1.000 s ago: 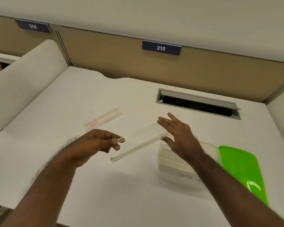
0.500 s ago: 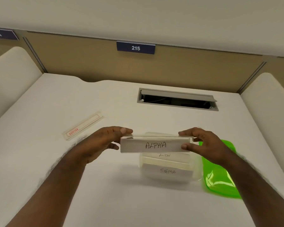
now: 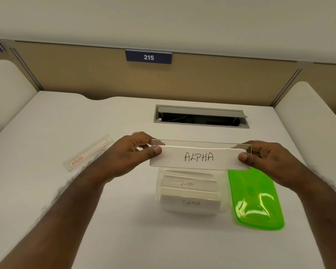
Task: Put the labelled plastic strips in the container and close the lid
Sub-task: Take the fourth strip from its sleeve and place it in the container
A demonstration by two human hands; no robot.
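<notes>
The clear rectangular plastic strip with a white label reading ALPHA (image 3: 200,157) was held level just above the far edge of the clear, open-topped plastic container (image 3: 224,207), its handwritten face turned toward the camera. The left hand (image 3: 131,154) pinched the strip's left end between thumb and curled fingers, and the right hand (image 3: 268,158) pinched its right end the same way, so both grips were clamped on the strip.

A second earlier the strip had hung edge-on and slanted to the left of the container, gripped by the left hand alone while the right hand reached in with fingers spread. Half a second earlier both hands already had it, turned face-out over the container. Since then it had stayed over the container in the same two-handed pinch, which suggests the placing step was close.

Inside the container lay two more labelled strips, one marked LION (image 3: 188,183) and one marked SIGMA (image 3: 190,203). The bright green translucent plastic lid (image 3: 257,200) lay flat just right of the container, not yet fitted. Well to the left of the container, a long clear strip with a red-printed label (image 3: 88,153) still rested on the white desk (image 3: 66,220), so it probably remained to be packed before the lid could go on.
</notes>
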